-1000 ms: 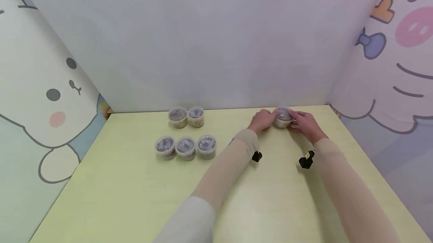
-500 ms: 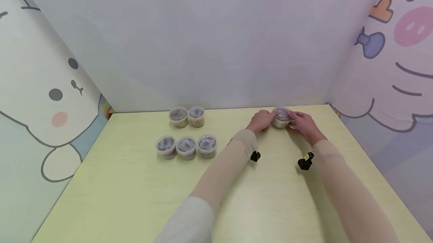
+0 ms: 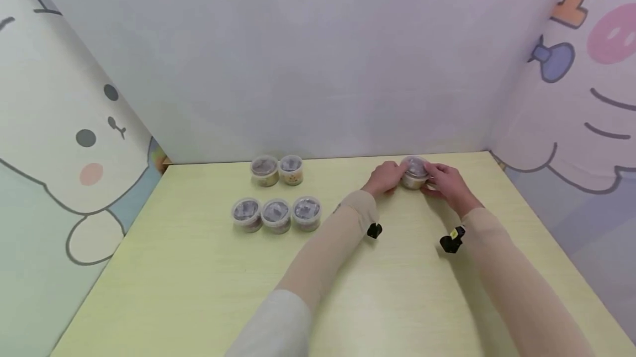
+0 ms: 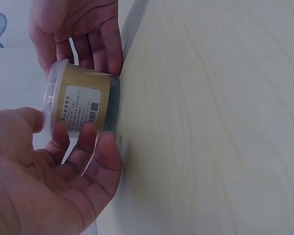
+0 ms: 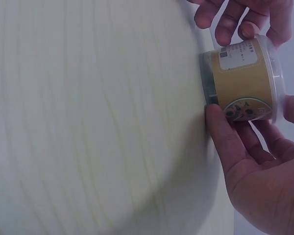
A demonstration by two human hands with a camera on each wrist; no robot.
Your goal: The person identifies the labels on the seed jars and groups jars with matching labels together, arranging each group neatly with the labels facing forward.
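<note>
A round lidded plastic tub (image 3: pixel 413 172) stands near the back right edge of the table, between my two hands. Its tan band carries a white printed label (image 4: pixel 81 105), and the lid (image 5: pixel 277 81) is on. My left hand (image 3: pixel 384 178) grips it from the left, thumb at the lid's rim and curled fingertips against the side. From the right, my right hand (image 3: pixel 449 183) holds the same tub, its thumb at the rim and its fingers round the lower wall. In the left wrist view, the tub's base meets the tabletop.
Two similar tubs (image 3: pixel 264 170) (image 3: pixel 291 170) stand side by side at the back, left of centre. In front of them is a row of three more tubs (image 3: pixel 276 216). A pale wall (image 3: pixel 318 59) rises behind the table (image 3: pixel 164 268); cartoon-printed panels flank both sides.
Both hands have shifted the tub very slightly to the left and keep their hold on it. The head view has turned a little; the other tubs stay put on the table.
</note>
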